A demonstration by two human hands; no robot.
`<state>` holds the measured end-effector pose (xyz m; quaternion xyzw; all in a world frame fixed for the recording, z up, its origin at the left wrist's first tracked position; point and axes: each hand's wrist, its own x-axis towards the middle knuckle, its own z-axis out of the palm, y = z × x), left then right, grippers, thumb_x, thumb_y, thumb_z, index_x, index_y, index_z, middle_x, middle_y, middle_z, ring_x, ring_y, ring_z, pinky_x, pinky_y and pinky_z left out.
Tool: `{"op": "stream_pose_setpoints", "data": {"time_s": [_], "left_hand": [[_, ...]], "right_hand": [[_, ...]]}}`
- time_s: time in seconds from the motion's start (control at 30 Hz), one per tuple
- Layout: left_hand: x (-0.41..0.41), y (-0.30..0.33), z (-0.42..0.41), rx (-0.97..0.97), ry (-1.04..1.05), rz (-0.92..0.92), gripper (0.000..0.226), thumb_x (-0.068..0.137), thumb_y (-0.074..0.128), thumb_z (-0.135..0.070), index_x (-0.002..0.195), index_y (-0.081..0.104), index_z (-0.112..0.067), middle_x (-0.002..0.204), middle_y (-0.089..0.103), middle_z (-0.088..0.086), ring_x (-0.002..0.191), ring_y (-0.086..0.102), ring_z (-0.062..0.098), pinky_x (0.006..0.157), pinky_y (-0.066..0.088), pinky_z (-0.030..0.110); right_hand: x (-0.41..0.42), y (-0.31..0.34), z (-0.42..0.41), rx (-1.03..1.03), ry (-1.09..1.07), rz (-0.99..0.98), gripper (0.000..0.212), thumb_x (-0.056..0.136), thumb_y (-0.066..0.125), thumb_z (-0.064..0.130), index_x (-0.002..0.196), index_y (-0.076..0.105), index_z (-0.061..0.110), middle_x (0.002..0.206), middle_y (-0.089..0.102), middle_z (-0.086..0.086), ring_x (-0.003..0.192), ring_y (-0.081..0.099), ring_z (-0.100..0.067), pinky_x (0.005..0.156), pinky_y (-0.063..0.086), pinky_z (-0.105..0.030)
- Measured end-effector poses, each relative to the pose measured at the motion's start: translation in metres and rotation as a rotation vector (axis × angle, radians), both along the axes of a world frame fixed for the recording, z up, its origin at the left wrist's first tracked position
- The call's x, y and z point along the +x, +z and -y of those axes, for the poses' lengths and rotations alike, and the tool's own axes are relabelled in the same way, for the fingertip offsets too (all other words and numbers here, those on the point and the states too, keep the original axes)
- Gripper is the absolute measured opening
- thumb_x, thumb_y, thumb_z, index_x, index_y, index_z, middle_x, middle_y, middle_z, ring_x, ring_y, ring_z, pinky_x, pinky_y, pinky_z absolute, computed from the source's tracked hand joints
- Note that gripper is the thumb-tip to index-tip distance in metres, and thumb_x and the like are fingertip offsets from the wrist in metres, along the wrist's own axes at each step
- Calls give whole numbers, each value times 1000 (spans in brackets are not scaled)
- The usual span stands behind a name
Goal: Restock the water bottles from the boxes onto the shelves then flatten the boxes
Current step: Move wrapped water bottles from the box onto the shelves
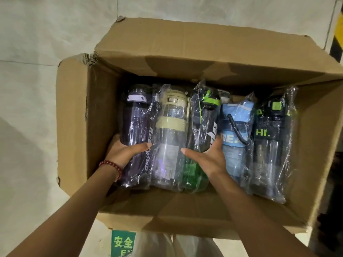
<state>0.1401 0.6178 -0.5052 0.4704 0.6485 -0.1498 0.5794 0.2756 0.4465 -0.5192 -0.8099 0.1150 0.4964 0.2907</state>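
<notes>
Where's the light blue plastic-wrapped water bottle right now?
In the head view, the light blue plastic-wrapped water bottle lies in the open cardboard box, second from the right, between the green-capped dark bottle and the black "Hi." bottle, beside the right hand.

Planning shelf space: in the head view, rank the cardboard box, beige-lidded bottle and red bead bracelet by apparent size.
1. cardboard box, by far the largest.
2. beige-lidded bottle, lying wrapped in the box.
3. red bead bracelet, the smallest, though nearer the camera.

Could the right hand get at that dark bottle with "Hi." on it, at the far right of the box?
Probably yes. The right hand is already inside the open cardboard box, only the blue bottle lies between, and the "Hi." bottle lies uncovered on top.
</notes>
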Motion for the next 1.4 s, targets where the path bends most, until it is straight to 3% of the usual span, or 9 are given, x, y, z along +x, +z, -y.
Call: {"op": "stream_pose_setpoints", "data": {"time_s": [0.13, 0.2, 0.3, 0.43, 0.53, 0.63, 0.77, 1.1, 1.4], "left_hand": [[3, 16, 5, 95, -67, -20, 93, 59, 87, -29, 136, 38, -12, 117, 52, -4, 113, 51, 17, 91, 37, 27], [6, 29, 10, 116, -57, -17, 88, 62, 86, -27, 135, 38, -12, 106, 47, -10, 105, 47, 13, 88, 33, 24], [9, 58, 16, 138, -73, -26, 85, 60, 87, -29, 129, 40, -11, 115, 51, -7, 110, 51, 16, 91, 37, 26], [8, 104, 15, 129, -86, -27, 105, 53, 89, -42, 137, 36, -8, 133, 51, 5, 116, 52, 24, 99, 42, 37], [10, 131, 14, 141, -95, 7, 101, 55, 89, -39, 136, 36, -8, 124, 47, -6, 110, 52, 21, 97, 41, 33], [12, 144, 14, 143, -98, 37, 79, 56, 88, -31, 119, 44, -15, 113, 58, -1, 98, 59, 20, 87, 47, 33], [18, 180, 19, 123, -113, 79, 84, 43, 90, -43, 112, 47, -20, 103, 62, -1, 90, 64, 20, 85, 54, 42], [56, 355, 12, 188, -116, 222, 95, 32, 83, -56, 113, 54, -18, 107, 66, 1, 94, 65, 21, 86, 54, 45], [107, 541, 5, 271, -142, 541, 91, 33, 85, -49, 112, 59, -12, 102, 70, 9, 89, 69, 26, 82, 56, 48]], "right_hand": [[5, 18, 1, -42, 2, -28, 112, 70, 82, 34, 150, 5, 20, 155, 23, -6, 138, 30, -28, 106, 33, -35], [7, 32, 2, -69, 23, 16, 106, 73, 80, 33, 149, 7, 17, 152, 28, -9, 133, 36, -31, 100, 37, -34], [9, 60, 4, -108, 2, 54, 106, 74, 78, 32, 149, 6, 15, 151, 30, -11, 131, 38, -34, 100, 38, -36], [17, 102, 13, -98, -74, 34, 113, 72, 80, 36, 151, 1, 16, 156, 20, -10, 139, 27, -33, 110, 29, -43], [23, 124, 18, -72, -65, 15, 116, 71, 80, 38, 151, -2, 18, 158, 11, -7, 143, 18, -31, 114, 22, -47], [22, 140, 20, -36, -42, 26, 116, 71, 81, 36, 151, -1, 20, 159, 9, -6, 144, 16, -30, 115, 21, -47], [8, 180, 27, 28, -20, 46, 108, 71, 81, 35, 150, 8, 24, 155, 20, -4, 140, 25, -30, 110, 30, -48], [20, 362, 22, 185, -130, 100, 102, 75, 78, 32, 150, 10, 27, 156, 17, -3, 141, 24, -27, 108, 31, -45], [73, 550, 41, 493, -314, 308, 99, 75, 78, 23, 150, 13, 23, 152, 25, -2, 138, 27, -20, 103, 31, -33]]}}
